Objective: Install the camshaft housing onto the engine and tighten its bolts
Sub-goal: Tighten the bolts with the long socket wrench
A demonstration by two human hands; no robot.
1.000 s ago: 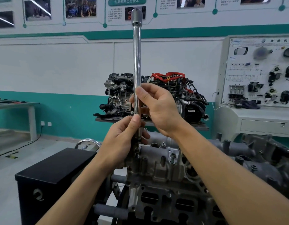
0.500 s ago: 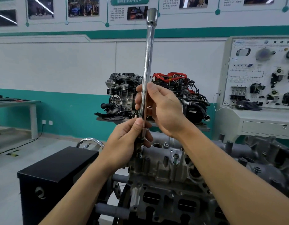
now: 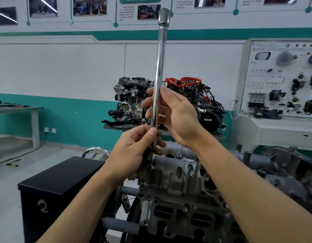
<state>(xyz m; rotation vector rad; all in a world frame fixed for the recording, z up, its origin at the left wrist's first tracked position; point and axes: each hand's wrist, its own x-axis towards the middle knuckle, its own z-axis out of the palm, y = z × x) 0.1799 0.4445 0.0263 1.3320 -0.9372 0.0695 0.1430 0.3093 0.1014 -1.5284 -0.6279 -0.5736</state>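
A long chrome extension bar (image 3: 160, 67) stands nearly upright over the grey camshaft housing (image 3: 171, 172) on the engine (image 3: 183, 216). Its lower tip sits at a bolt near the housing's left end, hidden behind my left hand (image 3: 137, 148). That hand grips the bar's lower end, thumb on top. My right hand (image 3: 176, 116) holds the shaft higher up between fingers and thumb. One bolt (image 3: 189, 168) stands raised from the housing to the right of the bar.
A black cabinet (image 3: 60, 186) stands left of the engine. Two display engines (image 3: 134, 100) sit on a stand behind. A white training panel (image 3: 283, 81) is at the right, a grey table (image 3: 20, 109) at far left.
The bar's top has swung from left to right and now leans slightly right. My right-hand fingers have shifted round the shaft. The left hand stays at the bar's foot.
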